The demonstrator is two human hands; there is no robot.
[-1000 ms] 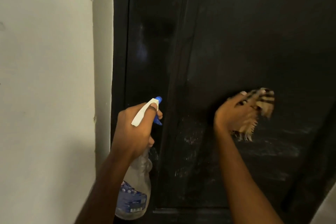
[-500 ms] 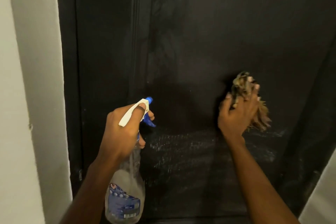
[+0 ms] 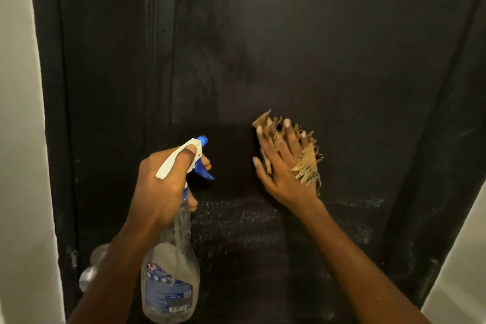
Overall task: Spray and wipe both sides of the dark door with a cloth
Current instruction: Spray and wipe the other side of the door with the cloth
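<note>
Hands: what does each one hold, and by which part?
The left hand grips the spray bottle by its neck. The right hand presses the cloth against the door with spread fingers.

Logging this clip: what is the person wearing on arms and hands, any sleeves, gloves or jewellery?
Nothing worn shows. The left hand and right hand are bare: no gloves, rings or watch. The left forearm and right forearm are bare too, with no sleeve in view down to the picture's lower edge.

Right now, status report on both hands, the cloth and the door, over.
Left hand grips spray bottle, nozzle toward dark door. Right hand flat, pressing frayed cloth on door. Pale streaks below cloth; no obstruction seen.
</note>
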